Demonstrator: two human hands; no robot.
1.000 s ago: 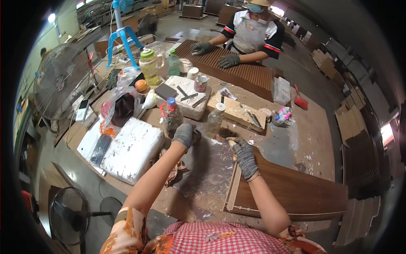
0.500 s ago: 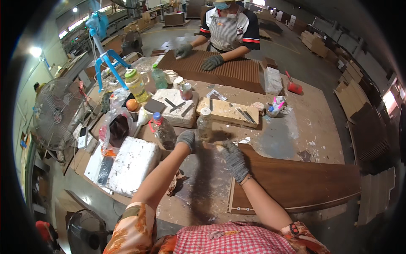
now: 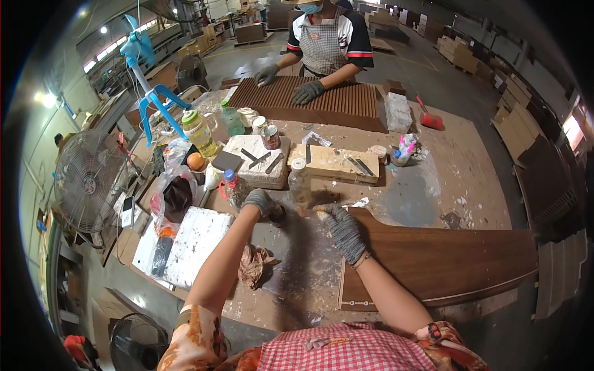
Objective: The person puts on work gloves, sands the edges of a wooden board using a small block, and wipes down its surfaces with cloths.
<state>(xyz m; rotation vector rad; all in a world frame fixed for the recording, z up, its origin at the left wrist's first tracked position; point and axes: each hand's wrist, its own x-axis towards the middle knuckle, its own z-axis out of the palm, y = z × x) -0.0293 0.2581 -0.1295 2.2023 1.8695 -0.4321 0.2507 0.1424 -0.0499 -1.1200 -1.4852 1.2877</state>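
My left hand [image 3: 260,203], in a grey glove, is closed round the lower part of a clear bottle [image 3: 234,187] with a blue cap and a pink-red handle. The bottle leans, its dark base showing beyond my fingers. My right hand [image 3: 341,230], gloved in grey, is held low by the upper left corner of a dark brown wooden panel [image 3: 433,263]. Its fingers are bent together; whatever they pinch, if anything, is too small to make out. Between my hands, slightly farther off, stands a clear bottle [image 3: 299,183] with a white cap.
A crumpled brown rag [image 3: 253,267] lies near my left forearm, beside a white block [image 3: 198,244]. Paint-stained blocks [image 3: 334,162] with dark strips stand farther back. Across the table, a person's gloved hands [image 3: 307,93] rest on a ribbed brown panel [image 3: 346,102]. A fan [image 3: 93,179] stands left.
My left hand has moved left onto the blue-capped bottle, which now leans with its base farther right. My right hand has stayed nearly in place. The view has shifted slightly.
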